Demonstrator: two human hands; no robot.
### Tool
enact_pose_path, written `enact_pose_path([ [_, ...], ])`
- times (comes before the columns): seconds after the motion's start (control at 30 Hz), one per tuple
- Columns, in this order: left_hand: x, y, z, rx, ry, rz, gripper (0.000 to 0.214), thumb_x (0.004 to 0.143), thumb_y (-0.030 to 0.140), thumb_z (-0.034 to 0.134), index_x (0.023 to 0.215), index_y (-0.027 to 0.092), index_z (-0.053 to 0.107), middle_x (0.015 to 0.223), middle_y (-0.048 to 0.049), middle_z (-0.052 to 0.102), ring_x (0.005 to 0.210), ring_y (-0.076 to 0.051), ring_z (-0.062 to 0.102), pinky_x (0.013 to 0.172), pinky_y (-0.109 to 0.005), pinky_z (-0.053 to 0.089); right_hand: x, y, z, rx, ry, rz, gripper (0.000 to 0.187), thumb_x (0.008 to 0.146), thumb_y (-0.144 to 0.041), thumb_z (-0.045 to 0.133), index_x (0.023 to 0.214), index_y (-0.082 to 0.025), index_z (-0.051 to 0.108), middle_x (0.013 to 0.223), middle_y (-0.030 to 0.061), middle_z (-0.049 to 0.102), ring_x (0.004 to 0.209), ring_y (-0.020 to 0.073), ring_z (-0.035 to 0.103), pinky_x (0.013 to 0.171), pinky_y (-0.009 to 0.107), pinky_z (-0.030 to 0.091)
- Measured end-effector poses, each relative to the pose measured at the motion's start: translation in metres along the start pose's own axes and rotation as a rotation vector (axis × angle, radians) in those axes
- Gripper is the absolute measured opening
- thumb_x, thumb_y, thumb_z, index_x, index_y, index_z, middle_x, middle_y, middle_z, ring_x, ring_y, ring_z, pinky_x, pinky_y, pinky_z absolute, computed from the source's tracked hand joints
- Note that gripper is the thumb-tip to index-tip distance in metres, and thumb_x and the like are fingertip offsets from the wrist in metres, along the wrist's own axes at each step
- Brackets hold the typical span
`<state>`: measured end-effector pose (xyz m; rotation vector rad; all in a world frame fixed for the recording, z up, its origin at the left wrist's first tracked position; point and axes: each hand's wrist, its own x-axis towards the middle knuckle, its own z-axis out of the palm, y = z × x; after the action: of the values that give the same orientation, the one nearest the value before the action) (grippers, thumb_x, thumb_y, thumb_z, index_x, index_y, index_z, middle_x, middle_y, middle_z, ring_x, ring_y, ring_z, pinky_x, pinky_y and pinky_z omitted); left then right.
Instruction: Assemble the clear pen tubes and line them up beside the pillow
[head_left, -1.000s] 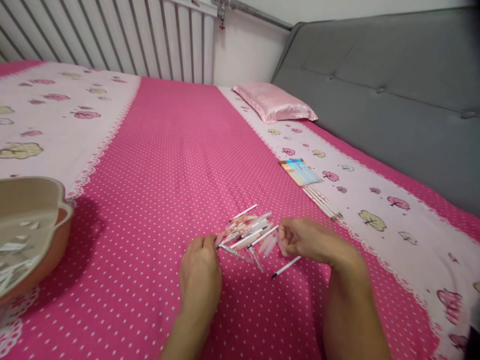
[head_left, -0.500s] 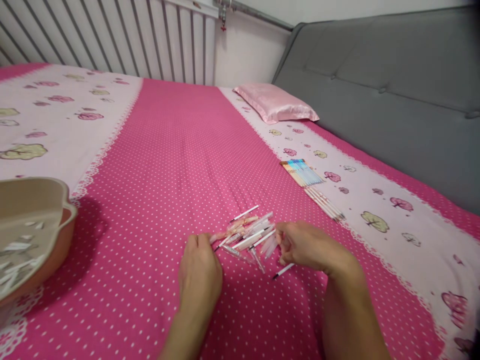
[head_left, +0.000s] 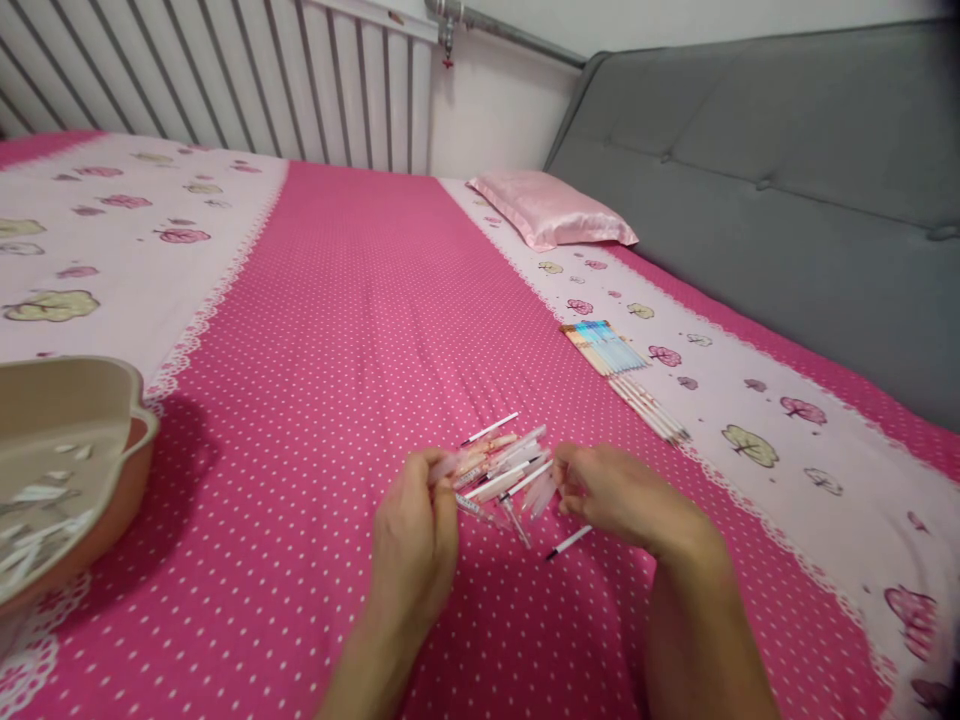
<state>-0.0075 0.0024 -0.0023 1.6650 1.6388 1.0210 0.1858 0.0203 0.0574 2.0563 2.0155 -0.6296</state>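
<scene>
Btwn 2 hands (head_left: 416,530): 1 pen-part pile (head_left: 499,480).

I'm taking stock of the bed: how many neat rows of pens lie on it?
2. The blue row lies nearer the pillow; the pale row lies next to it, nearer the right hand. I see no others, though some may be hidden behind that hand.

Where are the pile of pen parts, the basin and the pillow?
Pile of pen parts (head_left: 499,482): head view, around its middle.
Basin (head_left: 67,402): head view, on its bare inner wall.
Pillow (head_left: 551,206): head view, middle of its top.
</scene>
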Motion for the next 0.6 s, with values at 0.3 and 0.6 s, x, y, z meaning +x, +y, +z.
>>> enact_pose_path([
  [0.3, -0.007, 0.007, 0.003, -0.007, -0.252, 0.116, 0.015, 0.083, 0.015, 0.032, 0.077, 0.021, 0.044, 0.071, 0.0008, 0.053, 0.064, -0.016, 0.049, 0.058, -0.026, 0.034, 0.007, 0.044, -0.002, 0.053, 0.026, 0.299, 0.019, 0.065, -0.01, 0.06, 0.082, -0.02, 0.057, 0.079, 0.004, 0.065, 0.072, 0.0177, 0.06, 0.054, 0.025, 0.035],
  [0.6, -0.003, 0.002, 0.0, 0.024, -0.22, 0.064, 0.015, 0.084, 0.015, 0.032, 0.078, 0.021, 0.044, 0.069, 0.0022, 0.051, 0.061, -0.015, 0.046, 0.057, -0.026, 0.031, 0.029, 0.054, 0.012, 0.154, -0.195, 0.243, 0.029, 0.054, 0.0, 0.066, 0.075, -0.018, 0.058, 0.076, 0.0014, 0.066, 0.072, 0.0172, 0.063, 0.053, 0.022, 0.039],
])
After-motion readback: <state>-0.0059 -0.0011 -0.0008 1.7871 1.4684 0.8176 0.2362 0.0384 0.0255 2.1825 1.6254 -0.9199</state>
